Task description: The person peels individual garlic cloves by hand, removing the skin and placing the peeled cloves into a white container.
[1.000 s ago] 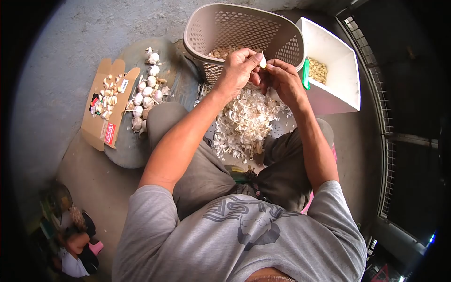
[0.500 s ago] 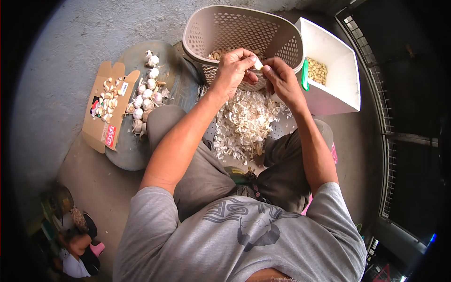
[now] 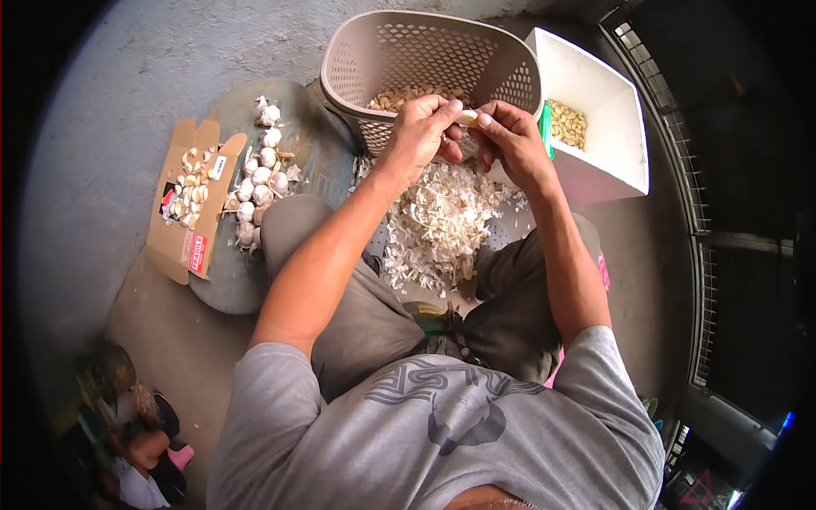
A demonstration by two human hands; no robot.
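Observation:
A pale garlic clove (image 3: 467,119) is pinched between the fingertips of both hands, just above the front rim of the brown plastic basket (image 3: 340,106). My left hand (image 3: 422,134) is closed, thumb and index finger at the clove's left end. Closed as well, my right hand (image 3: 515,144) has its thumb on the other end. More cloves (image 3: 416,95) lie in the basket behind the hands. Below them, a heap of papery garlic skins (image 3: 438,212) covers the floor between my feet.
To the right stands a white foam box (image 3: 599,106) with peeled cloves (image 3: 568,124) inside and a green object (image 3: 546,129) at its edge. On the left, a round dark surface (image 3: 314,136) carries whole garlic bulbs (image 3: 262,192) and a cardboard box (image 3: 180,246) holding loose cloves (image 3: 194,197).
The clove now lies more level between the fingertips, and my right hand has shifted slightly. The whole view has moved a little, with the basket and box appearing further left.

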